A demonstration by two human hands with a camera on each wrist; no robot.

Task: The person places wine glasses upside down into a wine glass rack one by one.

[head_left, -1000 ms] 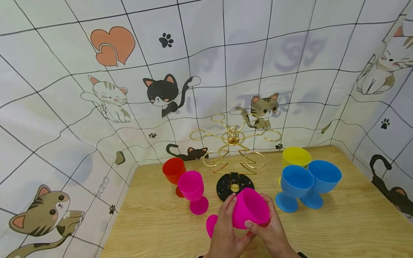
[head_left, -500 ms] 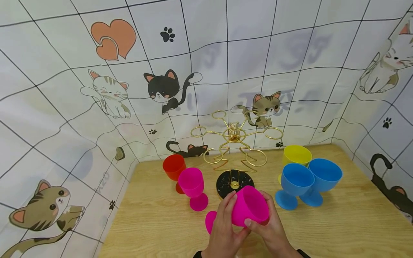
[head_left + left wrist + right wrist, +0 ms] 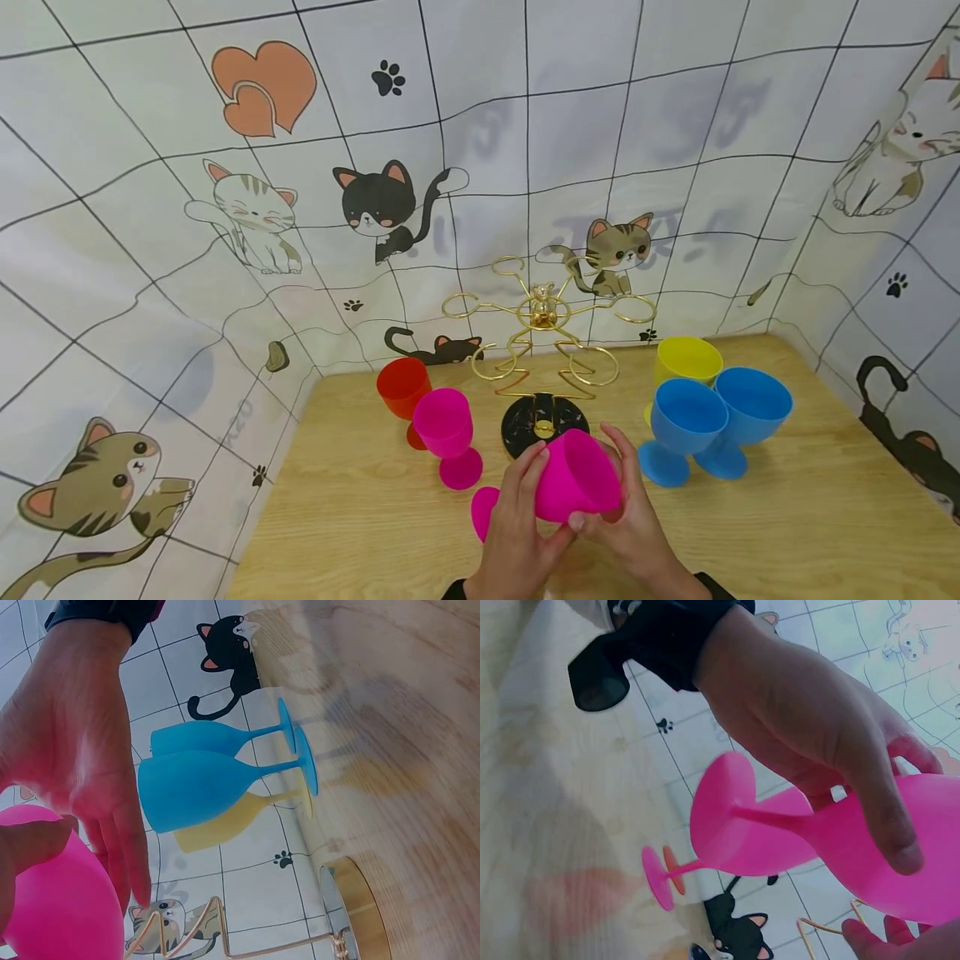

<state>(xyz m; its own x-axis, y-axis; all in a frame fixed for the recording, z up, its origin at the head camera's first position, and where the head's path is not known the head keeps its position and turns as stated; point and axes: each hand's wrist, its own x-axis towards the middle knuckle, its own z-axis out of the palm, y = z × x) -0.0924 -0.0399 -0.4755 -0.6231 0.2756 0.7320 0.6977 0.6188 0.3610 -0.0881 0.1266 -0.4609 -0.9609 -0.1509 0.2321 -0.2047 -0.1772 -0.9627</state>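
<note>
Pink stemmed goblet [image 3: 557, 487], leaning; your left hand [image 3: 516, 529] is gripping it, your right hand [image 3: 634, 529] apparently touching its rim, fingers extended.

Other goblets [image 3: 444, 435] flank the rack [image 3: 543, 312] behind the held goblet [image 3: 557, 487].

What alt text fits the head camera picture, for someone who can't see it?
A person's left hand grips a tilted pink goblet, the right hand at its rim, over a wooden table. Behind stands a gold wire rack, with a red goblet and another pink goblet to its left, a yellow goblet and two blue goblets to its right.
</note>
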